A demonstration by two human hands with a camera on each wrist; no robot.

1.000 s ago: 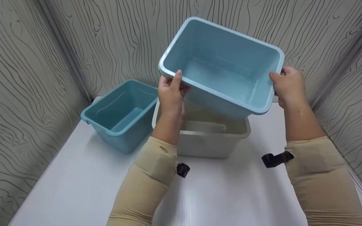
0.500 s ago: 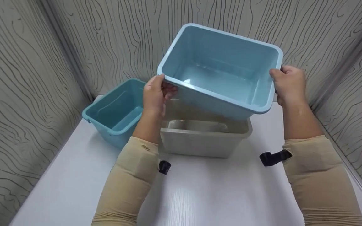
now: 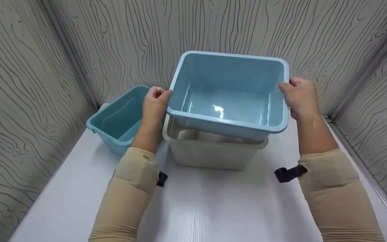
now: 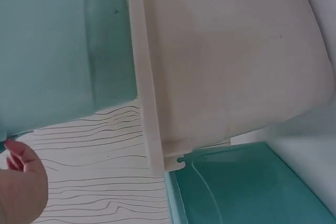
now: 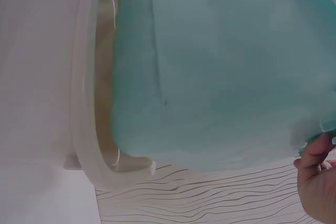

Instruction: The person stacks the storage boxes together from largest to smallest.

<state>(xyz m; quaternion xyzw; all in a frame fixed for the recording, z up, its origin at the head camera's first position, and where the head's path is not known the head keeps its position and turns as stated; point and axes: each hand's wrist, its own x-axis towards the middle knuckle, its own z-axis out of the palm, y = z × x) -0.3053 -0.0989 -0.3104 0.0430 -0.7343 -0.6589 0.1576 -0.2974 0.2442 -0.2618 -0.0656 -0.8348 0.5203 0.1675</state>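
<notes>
Both ends of light-blue tub (image 3: 235,72) gripped by left hand (image 3: 155,103) and right hand (image 3: 301,96); tub has been lowered, levelled, thus brought nearer beige tub (image 3: 213,154) below hands.

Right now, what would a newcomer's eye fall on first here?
A light-blue bin, tilted to show its inside, is gripped at the rim by the left hand and right hand. Below it, an off-white bin stands on the white table, with a teal bin to its left.
</notes>
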